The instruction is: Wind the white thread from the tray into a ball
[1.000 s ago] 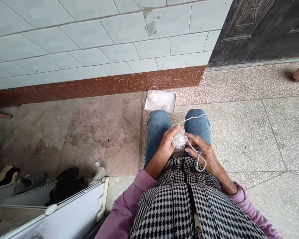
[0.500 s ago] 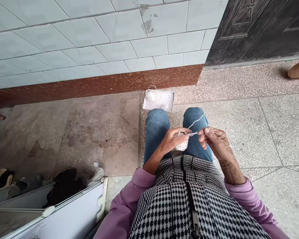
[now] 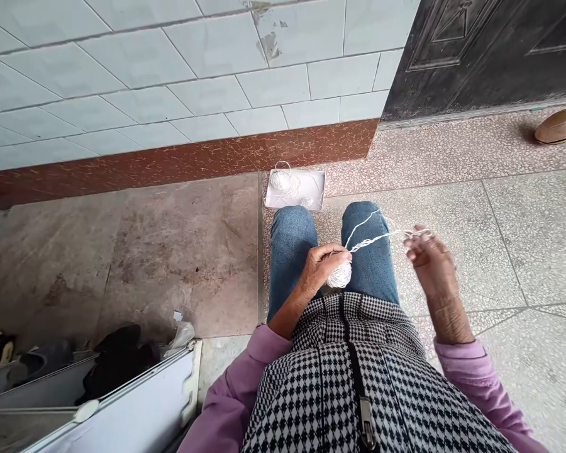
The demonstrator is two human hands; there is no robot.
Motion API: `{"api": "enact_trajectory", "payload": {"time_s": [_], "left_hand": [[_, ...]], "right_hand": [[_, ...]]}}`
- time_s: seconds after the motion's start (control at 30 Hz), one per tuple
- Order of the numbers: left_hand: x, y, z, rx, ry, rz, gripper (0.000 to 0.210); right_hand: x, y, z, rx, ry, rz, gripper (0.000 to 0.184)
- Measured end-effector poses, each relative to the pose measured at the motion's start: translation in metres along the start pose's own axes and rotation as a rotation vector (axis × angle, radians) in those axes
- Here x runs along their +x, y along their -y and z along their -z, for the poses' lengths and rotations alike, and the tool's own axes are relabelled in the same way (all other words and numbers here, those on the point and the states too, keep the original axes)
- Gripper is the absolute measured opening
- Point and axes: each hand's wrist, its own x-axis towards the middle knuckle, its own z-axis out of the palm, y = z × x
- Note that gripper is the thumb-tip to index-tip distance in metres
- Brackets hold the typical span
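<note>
Over my lap, my left hand (image 3: 321,267) is closed around a ball of white string (image 3: 340,275), with thumb and forefinger pinching at the top where the strands come out. Twisted strands of white string (image 3: 372,240) stretch from there to the right, pulled fairly straight. At their far end my right hand (image 3: 431,261) is raised past my right knee, its fingers curled on the string and slightly blurred. Another single strand loops up over the right knee (image 3: 365,217).
A shallow white box (image 3: 318,204) with more white string (image 3: 282,181) stands on the floor beyond my knees, near the tiled wall (image 3: 207,132). A rack with shoes (image 3: 122,402) is at the lower left. A brown shoe (image 3: 560,126) lies by the dark door (image 3: 476,63).
My right hand has moved away to the right and slightly up, drawing out a longer stretch of string. My left hand stays on the ball, its fingers now closer together.
</note>
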Motion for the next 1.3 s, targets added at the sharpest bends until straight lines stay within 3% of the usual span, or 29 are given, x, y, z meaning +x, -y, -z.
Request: {"api": "enact_trajectory", "payload": {"time_s": [0.17, 0.33, 0.63, 0.9, 1.07, 1.2, 1.3], "left_hand": [[0.004, 0.003, -0.009, 0.15, -0.021, -0.05, 0.033], [0.001, -0.002, -0.011, 0.174, 0.036, -0.046, 0.033], [0.003, 0.003, -0.017, 0.107, 0.035, -0.038, 0.042], [0.008, 0.011, -0.019, 0.176, -0.074, -0.02, 0.042], [0.012, 0.013, -0.019, 0.164, -0.085, -0.016, 0.038], [0.009, 0.013, -0.021, 0.103, -0.08, 0.031, 0.038], [0.005, 0.009, -0.019, 0.031, -0.087, 0.089, 0.038]], "right_hand": [[-0.037, -0.038, -0.036, -0.031, 0.256, -0.221, 0.041], [-0.04, -0.042, -0.06, 0.02, 0.225, -0.141, 0.037], [-0.04, -0.049, -0.06, -0.089, 0.186, -0.023, 0.036], [-0.042, -0.046, -0.056, 0.2, 0.202, -0.169, 0.031], [-0.037, -0.047, -0.046, 0.32, 0.193, -0.207, 0.039], [-0.033, -0.047, -0.043, 0.324, 0.266, -0.261, 0.049], [-0.029, -0.047, -0.042, 0.281, 0.279, -0.29, 0.039]]}}
